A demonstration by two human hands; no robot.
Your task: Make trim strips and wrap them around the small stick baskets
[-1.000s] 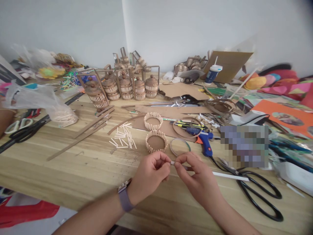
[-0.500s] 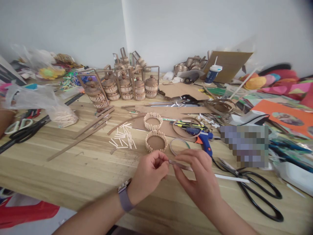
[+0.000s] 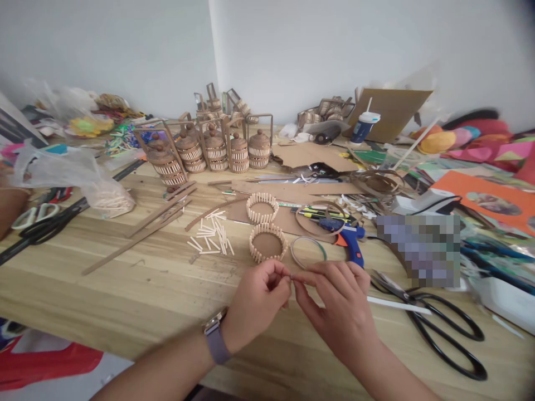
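Just in front of two small stick-walled rings, my left hand (image 3: pixel 259 298) is closed in a pinch, its fingertips meeting those of my right hand (image 3: pixel 343 301). Between them only a tiny bit of a thin brown strip (image 3: pixel 291 277) shows; the rest is hidden by the fingers. My right thumb and forefinger pinch it too. Beyond my left hand stands the nearer stick ring (image 3: pixel 267 245), with a brown base. Behind that is the second stick ring (image 3: pixel 262 209). A thin hoop (image 3: pixel 308 238) lies beside the nearer ring, and short pale sticks (image 3: pixel 213 234) are scattered to the left.
Black-handled scissors (image 3: pixel 443 323) and a blue glue gun (image 3: pixel 354 245) lie at right. Several miniature lidded baskets with handles (image 3: pixel 216 150) stand at the back. Long brown strips (image 3: pixel 137 239) and a bag of sticks (image 3: pixel 111 197) are at left; a lidded cup (image 3: pixel 364 129) is behind.
My right hand's fingers have drawn in against my left fingertips. The brown strip, seen along the right fingers before, is now mostly hidden.
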